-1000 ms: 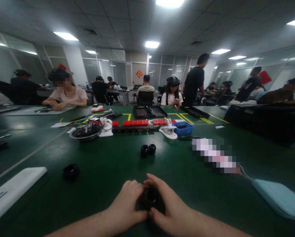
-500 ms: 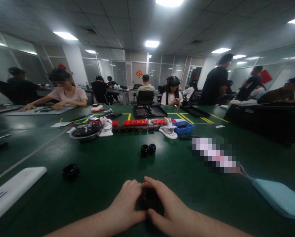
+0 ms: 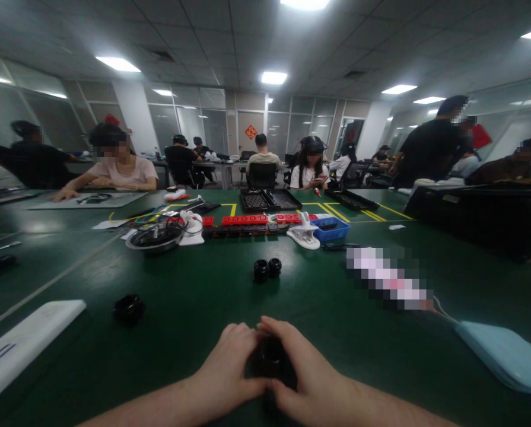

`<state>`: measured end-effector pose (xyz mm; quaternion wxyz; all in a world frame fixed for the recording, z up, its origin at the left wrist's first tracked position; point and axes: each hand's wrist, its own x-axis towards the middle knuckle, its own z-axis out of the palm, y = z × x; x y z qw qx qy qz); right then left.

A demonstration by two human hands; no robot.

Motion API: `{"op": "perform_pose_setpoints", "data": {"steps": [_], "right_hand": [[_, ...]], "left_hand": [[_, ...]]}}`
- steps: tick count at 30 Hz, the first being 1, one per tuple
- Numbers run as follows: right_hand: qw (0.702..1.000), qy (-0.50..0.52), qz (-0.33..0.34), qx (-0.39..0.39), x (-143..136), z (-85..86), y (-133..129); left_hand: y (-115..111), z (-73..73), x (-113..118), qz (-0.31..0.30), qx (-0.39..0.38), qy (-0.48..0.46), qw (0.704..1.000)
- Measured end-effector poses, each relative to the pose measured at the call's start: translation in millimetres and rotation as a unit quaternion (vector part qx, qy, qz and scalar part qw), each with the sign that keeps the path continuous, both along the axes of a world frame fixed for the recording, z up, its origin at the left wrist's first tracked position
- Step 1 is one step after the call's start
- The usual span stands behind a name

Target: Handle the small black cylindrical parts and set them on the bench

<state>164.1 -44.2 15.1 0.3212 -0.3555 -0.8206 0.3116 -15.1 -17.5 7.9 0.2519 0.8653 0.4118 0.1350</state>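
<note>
Black round part (image 3: 272, 351) sits near, mid-scene, between left hand (image 3: 227, 362) and right hand (image 3: 309, 367); their fingers curl half open around it, holding it, thumbs meeting on its near side. Moving room on the surface (image 3: 203, 296) reaches far to paired black rings (image 3: 261, 270), left to another ring (image 3: 129, 309), right toward a blue pouch (image 3: 505, 356).
</note>
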Motion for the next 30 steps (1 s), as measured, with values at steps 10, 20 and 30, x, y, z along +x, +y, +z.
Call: {"op": "perform_pose_setpoints", "data": {"steps": [10,20,30], "right_hand": [[0.997,-0.042,-0.057,-0.019,-1.9,-2.2,3.9],[0.998,-0.044,-0.036,-0.018,-1.4,-0.8,4.0],[1.0,-0.001,0.006,0.008,0.5,1.8,0.1]], "left_hand": [[0.1,0.0,-1.0,-0.009,0.003,0.01,1.0],[0.6,-0.6,-0.8,-0.003,0.003,0.013,1.0],[0.8,-4.3,-1.8,0.0,0.004,0.003,1.0]]}}
